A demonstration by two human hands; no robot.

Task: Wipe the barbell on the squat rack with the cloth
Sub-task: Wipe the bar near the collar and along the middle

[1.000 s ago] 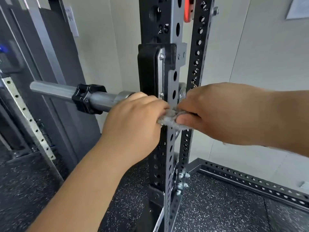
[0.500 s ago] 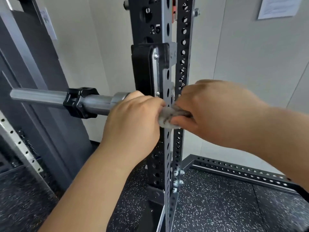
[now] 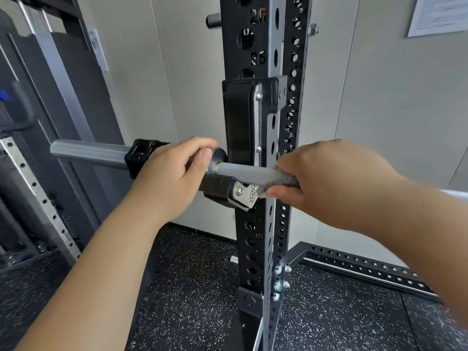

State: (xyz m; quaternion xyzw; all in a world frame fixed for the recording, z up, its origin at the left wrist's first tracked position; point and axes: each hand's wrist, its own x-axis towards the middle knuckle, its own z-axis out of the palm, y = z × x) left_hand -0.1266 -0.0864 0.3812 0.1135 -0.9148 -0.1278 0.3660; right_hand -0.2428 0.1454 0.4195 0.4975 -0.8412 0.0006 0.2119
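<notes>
Underfoot, the black rubber floor flecked with white [image 3: 197, 287] runs back to a pale panelled wall [image 3: 379, 110], where a white printed sheet of paper [image 3: 440, 16] hangs at the upper right. The squat rack's black perforated steel upright [image 3: 253, 236] stands in the middle of the view, with a black padded J-hook [image 3: 236, 122] fixed to it. The long silver steel barbell [image 3: 88, 152] lies level in that hook, its smooth sleeve reaching out to the left and its knurled shaft passing in front of the upright to the right. The left hand [image 3: 172, 178] is curled round the sleeve just left of the hook, thumb on top, beside the flange. The right hand [image 3: 329, 178] is closed round the shaft just right of the upright, fingers and thumb wrapped over it. A black plastic clamp collar [image 3: 139, 155] sits on the sleeve, touching the left hand's outer side. The small grey woven cloth [image 3: 276, 182] is wrapped on the knurled shaft inside the right hand's grip, its edge showing by the thumb.
</notes>
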